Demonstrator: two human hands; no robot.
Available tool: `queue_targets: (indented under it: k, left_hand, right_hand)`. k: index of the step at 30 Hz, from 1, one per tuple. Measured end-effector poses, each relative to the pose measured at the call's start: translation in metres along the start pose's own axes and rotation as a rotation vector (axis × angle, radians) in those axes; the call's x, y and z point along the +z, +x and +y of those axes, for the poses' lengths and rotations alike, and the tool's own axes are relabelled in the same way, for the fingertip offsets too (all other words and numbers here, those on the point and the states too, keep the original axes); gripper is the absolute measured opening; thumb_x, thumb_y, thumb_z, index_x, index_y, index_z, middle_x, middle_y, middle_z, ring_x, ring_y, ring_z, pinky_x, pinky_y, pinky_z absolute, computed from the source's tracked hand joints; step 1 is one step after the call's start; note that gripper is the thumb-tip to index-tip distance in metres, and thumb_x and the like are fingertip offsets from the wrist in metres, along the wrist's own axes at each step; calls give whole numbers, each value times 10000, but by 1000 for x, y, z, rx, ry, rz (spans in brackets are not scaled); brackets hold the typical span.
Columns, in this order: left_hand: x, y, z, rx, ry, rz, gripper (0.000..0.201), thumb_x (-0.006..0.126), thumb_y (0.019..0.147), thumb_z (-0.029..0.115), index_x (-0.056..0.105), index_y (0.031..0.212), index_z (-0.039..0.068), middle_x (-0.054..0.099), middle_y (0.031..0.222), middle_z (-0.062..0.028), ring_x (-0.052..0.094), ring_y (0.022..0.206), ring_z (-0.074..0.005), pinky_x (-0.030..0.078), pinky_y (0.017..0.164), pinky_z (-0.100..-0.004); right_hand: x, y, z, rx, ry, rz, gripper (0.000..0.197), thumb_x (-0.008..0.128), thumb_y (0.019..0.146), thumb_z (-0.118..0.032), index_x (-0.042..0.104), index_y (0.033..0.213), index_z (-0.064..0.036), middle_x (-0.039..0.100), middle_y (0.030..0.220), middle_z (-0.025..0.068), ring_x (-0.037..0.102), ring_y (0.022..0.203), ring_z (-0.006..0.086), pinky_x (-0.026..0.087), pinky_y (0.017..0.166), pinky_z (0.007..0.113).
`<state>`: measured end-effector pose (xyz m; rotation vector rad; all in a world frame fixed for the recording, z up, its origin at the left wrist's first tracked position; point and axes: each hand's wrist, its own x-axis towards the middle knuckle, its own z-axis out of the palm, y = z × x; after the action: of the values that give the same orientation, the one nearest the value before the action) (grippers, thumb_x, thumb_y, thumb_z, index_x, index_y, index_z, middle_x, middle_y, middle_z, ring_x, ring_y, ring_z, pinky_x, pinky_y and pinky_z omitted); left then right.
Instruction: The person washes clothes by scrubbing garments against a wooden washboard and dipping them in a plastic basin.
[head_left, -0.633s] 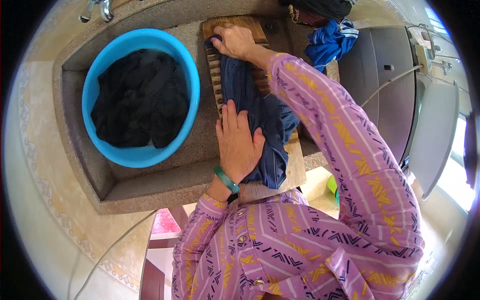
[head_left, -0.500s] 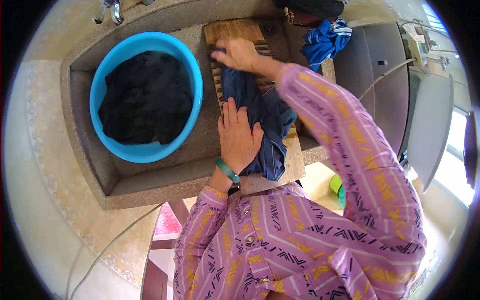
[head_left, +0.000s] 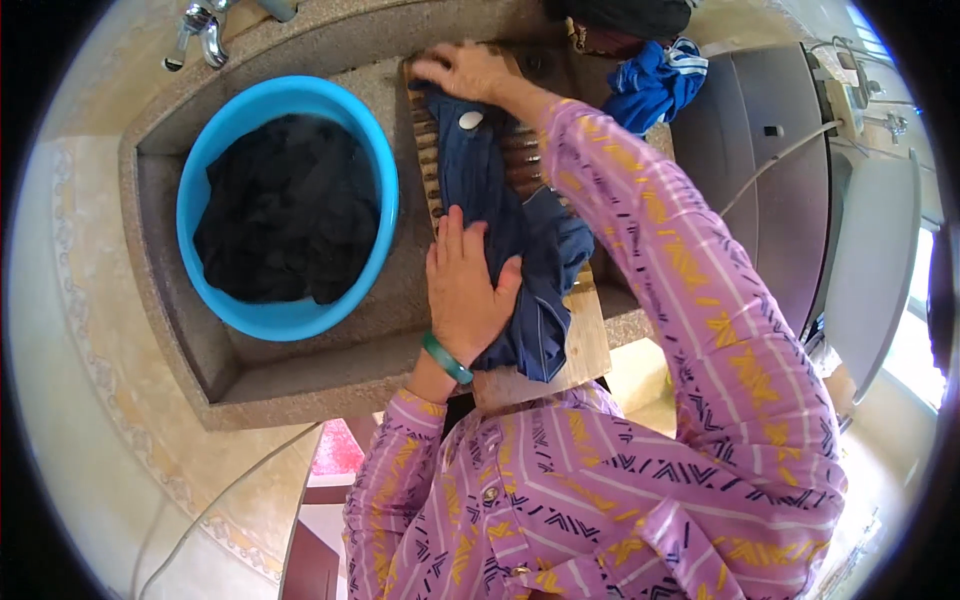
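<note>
A navy-blue garment [head_left: 475, 165] with thin pale piping lies lengthwise over a ridged wooden washboard [head_left: 426, 165], which slants across the sink. My left hand [head_left: 465, 285] rests flat on the garment's near half, fingers outstretched. At the washboard's far end, my right hand [head_left: 465, 73] is closed on the far end of the cloth, its fingers somewhat blurred by motion. A small white oval mark or piece [head_left: 470, 120] shows on the cloth just below that hand. A round blue basin [head_left: 388, 230] with black fabric [head_left: 290, 210] in water stands to the left.
The stone sink [head_left: 270, 385] surrounds basin and washboard. A metal tap [head_left: 205, 35] is at the far left. A bright blue garment [head_left: 655, 85] and dark cloth [head_left: 635, 15] lie at the far right. A grey appliance [head_left: 750, 170] stands to the right, with a white hose [head_left: 775, 150] across it.
My right hand has moved farther away up the washboard, with the cloth's far end stretched along. The white oval mark has come into view. My left hand stays on the garment.
</note>
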<state>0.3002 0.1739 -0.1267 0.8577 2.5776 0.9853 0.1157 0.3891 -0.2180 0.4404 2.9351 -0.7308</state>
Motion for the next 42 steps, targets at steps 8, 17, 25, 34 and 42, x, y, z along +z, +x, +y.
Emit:
queue_targets:
  k: [8, 17, 25, 34, 42]
  left_hand:
    - [-21, 8, -14, -218, 8, 90, 364, 664, 792, 311, 545, 931, -4, 542, 869, -188, 524, 836, -370, 428, 710, -452]
    - [-16, 11, -5, -113, -84, 110, 204, 635, 737, 96, 453, 762, 6, 468, 746, -137, 499, 721, -283, 399, 625, -397]
    - [-21, -12, 18, -151, -844, -13, 374, 643, 729, -62, 380, 965, 61, 422, 862, 5, 422, 768, -72, 406, 689, -216]
    - [-66, 11, 91, 115, -79, 51, 364, 699, 671, 55, 557, 1004, 86, 491, 1090, -168, 548, 888, -371, 479, 757, -389]
    - [-19, -7, 69, 143, 222, -196, 454, 677, 727, 194, 573, 1134, 22, 509, 1164, -139, 505, 927, -266, 453, 711, -353]
  right_hand:
    - [-29, -81, -12, -340, -207, -97, 286, 624, 780, -269, 612, 1024, -121, 559, 1053, 221, 607, 902, 393, 497, 769, 465]
    - [-8, -27, 28, -83, 469, 129, 197, 606, 735, -66, 653, 926, -50, 663, 942, 168, 630, 908, 323, 496, 805, 379]
    - [-38, -8, -12, 94, -3, -363, 561, 753, 710, -397, 628, 1032, 46, 629, 1046, 227, 638, 913, 346, 532, 745, 402]
    - [-56, 4, 51, 123, 441, 97, 444, 645, 820, -342, 613, 1106, -3, 630, 1043, 222, 614, 969, 339, 483, 832, 404]
    - [-54, -135, -4, -711, 99, 247, 225, 499, 886, -275, 580, 776, -97, 580, 728, 119, 587, 709, 326, 457, 556, 412]
